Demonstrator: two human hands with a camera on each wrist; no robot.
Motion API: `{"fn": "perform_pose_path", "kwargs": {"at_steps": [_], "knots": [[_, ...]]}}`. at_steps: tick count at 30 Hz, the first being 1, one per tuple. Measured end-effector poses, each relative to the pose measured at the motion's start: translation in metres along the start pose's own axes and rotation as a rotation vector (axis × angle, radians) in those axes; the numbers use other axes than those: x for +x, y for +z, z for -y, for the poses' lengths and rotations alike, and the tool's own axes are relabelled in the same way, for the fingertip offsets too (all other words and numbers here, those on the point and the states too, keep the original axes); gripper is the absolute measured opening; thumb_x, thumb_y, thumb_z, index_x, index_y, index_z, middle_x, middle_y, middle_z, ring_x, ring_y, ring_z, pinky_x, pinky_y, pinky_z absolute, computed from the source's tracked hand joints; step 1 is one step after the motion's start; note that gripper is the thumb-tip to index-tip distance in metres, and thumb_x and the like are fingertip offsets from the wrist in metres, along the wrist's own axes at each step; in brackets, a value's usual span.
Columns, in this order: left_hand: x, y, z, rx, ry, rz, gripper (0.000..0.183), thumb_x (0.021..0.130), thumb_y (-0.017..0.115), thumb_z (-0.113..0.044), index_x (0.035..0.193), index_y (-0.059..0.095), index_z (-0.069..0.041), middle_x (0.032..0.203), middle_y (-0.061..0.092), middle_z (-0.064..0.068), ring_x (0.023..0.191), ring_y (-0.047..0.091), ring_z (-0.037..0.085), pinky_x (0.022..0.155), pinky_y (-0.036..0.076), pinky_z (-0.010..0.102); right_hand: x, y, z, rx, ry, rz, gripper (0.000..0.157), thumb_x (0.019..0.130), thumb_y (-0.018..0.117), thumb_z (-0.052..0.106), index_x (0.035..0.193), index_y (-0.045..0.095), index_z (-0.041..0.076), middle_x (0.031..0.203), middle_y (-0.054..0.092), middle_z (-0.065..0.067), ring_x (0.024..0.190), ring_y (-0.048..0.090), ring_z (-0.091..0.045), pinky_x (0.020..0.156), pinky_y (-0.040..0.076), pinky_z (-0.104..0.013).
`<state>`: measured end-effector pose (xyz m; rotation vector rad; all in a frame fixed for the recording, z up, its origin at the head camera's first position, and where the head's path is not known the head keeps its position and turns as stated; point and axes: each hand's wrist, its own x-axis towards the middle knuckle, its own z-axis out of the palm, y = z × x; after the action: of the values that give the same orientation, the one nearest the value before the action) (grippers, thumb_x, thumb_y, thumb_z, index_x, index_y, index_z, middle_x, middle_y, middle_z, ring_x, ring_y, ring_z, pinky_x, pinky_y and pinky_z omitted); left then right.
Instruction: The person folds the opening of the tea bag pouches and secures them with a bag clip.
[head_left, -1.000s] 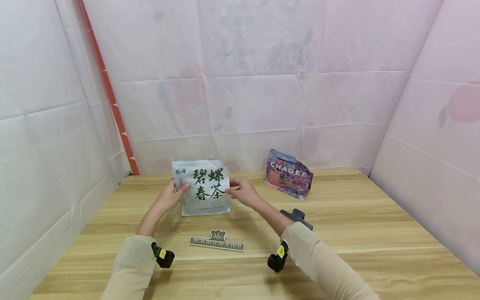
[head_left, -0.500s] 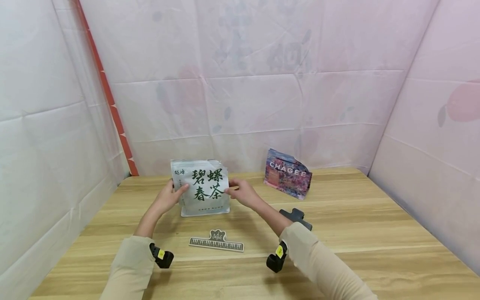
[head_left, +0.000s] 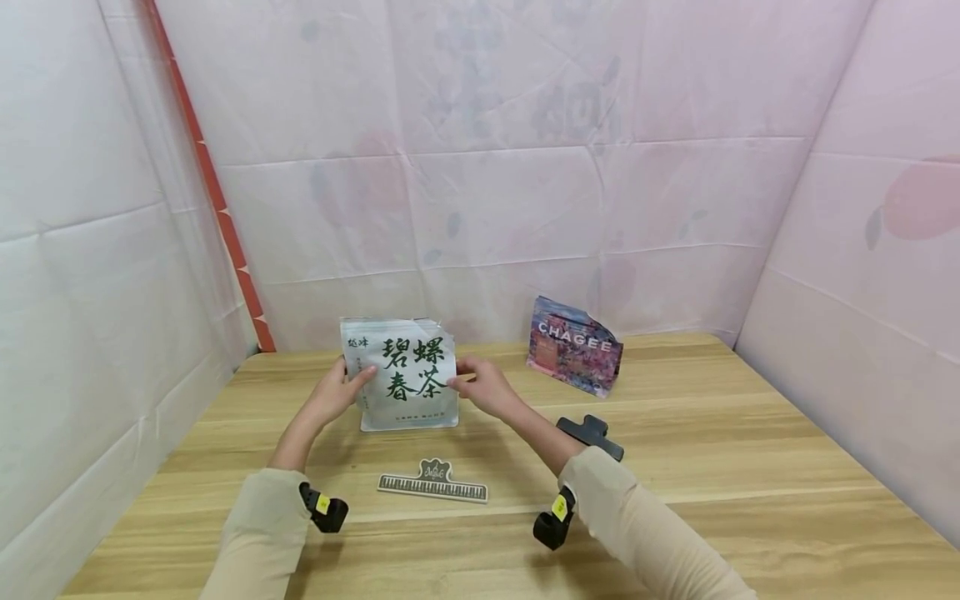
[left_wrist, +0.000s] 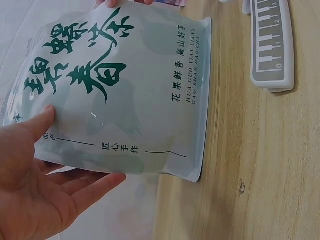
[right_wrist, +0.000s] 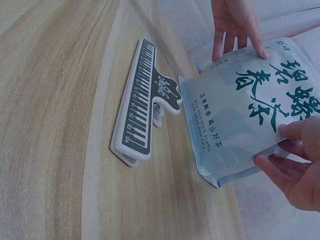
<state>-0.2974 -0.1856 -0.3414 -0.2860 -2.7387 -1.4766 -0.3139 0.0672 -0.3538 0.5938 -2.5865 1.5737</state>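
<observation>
A pale tea bag (head_left: 408, 400) with large green characters stands upright on the wooden table, its top right corner cut away. My left hand (head_left: 330, 398) grips its left side, thumb on the front and fingers behind, as the left wrist view shows. On the opposite side, my right hand (head_left: 486, 388) pinches the bag's edge between thumb and fingers. In front of the bag lies a white and grey clip (right_wrist: 137, 102) printed with piano keys. Near my right forearm lies a dark clip (head_left: 592, 433), partly covered by that arm.
A colourful CHAGEE bag (head_left: 573, 346) stands at the back right of the wooden table (head_left: 720, 433). White printed sheeting (head_left: 510, 208) rises behind the table and along both sides.
Both hands keep their hold on the tea bag, which stays in the same place. Only the head view has shifted slightly.
</observation>
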Motion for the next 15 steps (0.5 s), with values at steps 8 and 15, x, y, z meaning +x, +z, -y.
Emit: {"fn": "perform_pose_path", "kwargs": {"at_steps": [8,15], "knots": [[-0.001,-0.001,-0.001,0.011,-0.002,-0.016,0.07,0.095,0.046,-0.04,0.139,0.019,0.007,0.136,0.03,0.033,0.12,0.036,0.047,0.089,0.04,0.052,-0.001,-0.001,0.002,-0.046,0.004,0.01,0.024,0.089,0.059,0.006,0.109,0.058,-0.007,0.107,0.061,-0.018,0.086,0.063,-0.028,0.067,0.052,-0.029],[-0.003,-0.003,-0.011,0.056,0.04,-0.185,0.084,0.089,0.06,-0.037,0.144,0.009,0.002,0.144,0.02,0.028,0.127,0.025,0.045,0.098,0.026,0.057,0.002,-0.012,0.008,-0.148,0.028,-0.017,0.029,0.09,0.058,0.017,0.111,0.059,-0.003,0.109,0.061,-0.016,0.094,0.06,-0.029,0.075,0.05,-0.034]]}}
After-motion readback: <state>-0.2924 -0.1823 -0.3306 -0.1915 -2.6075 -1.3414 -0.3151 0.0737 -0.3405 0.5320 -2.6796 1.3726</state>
